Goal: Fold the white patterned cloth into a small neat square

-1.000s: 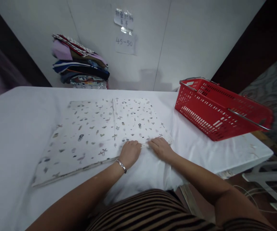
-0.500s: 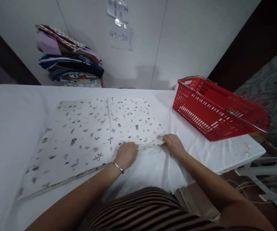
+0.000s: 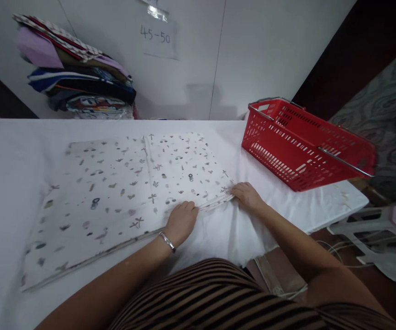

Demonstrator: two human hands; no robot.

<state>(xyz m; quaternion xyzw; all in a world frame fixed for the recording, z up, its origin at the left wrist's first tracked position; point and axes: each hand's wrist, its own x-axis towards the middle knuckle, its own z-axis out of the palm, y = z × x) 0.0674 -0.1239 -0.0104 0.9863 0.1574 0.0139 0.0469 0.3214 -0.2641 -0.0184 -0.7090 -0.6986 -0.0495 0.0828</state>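
Observation:
A folded white cloth (image 3: 115, 192) printed with small flamingos, palms and rainbows lies flat on the white-covered table, with a crease running through its middle. My left hand (image 3: 183, 223), a silver bracelet at its wrist, grips the cloth's near edge right of the crease, fingers on top. At the near right corner, my right hand (image 3: 248, 197) pinches the layered edge. Several layers show along the edge between the two hands. Both thumbs are hidden under or behind the fabric.
A red plastic basket (image 3: 287, 156) with metal handles stands on the table's right side. Folded clothes (image 3: 80, 73) are stacked at the back left, against a wall with a paper sign (image 3: 158, 39). A white plastic stool (image 3: 366, 229) is on the floor at right.
The view has tilted down and turned slightly, so the scene sits higher and further left. Both hands keep hold of the cloth's near edge, and the cloth lies much as before.

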